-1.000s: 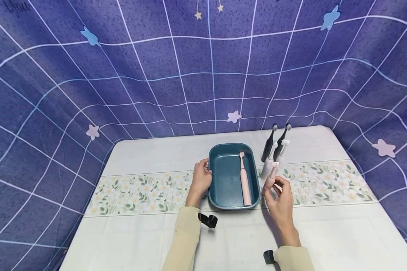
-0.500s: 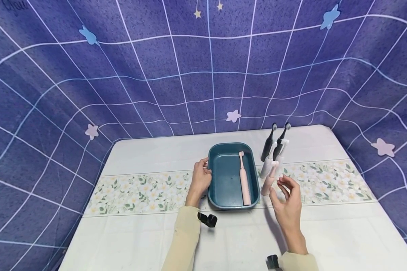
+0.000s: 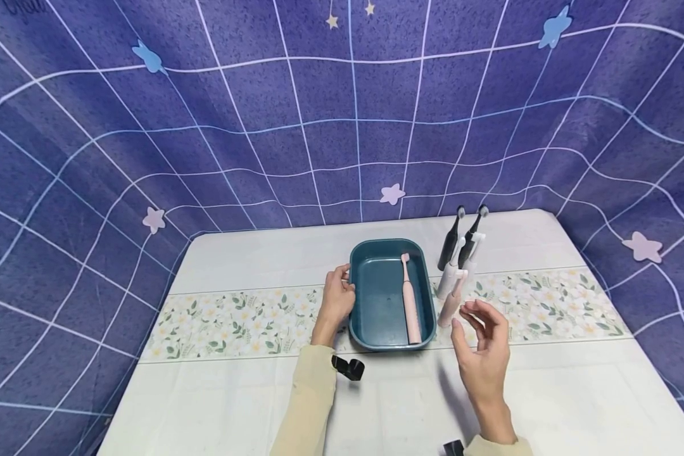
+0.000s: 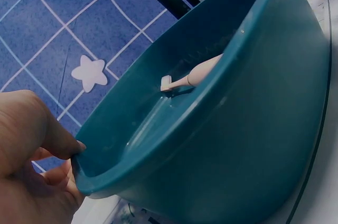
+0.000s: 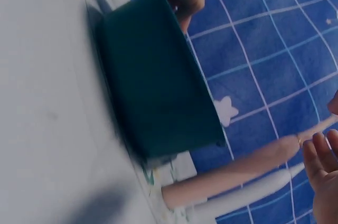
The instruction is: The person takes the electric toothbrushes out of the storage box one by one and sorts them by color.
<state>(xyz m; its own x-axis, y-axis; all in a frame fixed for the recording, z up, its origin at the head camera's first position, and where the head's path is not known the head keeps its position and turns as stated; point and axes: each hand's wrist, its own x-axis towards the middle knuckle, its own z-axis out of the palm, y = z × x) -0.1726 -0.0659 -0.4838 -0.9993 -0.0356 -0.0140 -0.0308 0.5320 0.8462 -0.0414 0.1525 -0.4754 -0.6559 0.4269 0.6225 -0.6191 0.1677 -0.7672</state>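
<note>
Since a second ago my right hand has let go of the standing pink toothbrush, right of frame centre; fingers now loose and empty. Left hand grips the teal basin. A stray knuckle could topple it.
</note>
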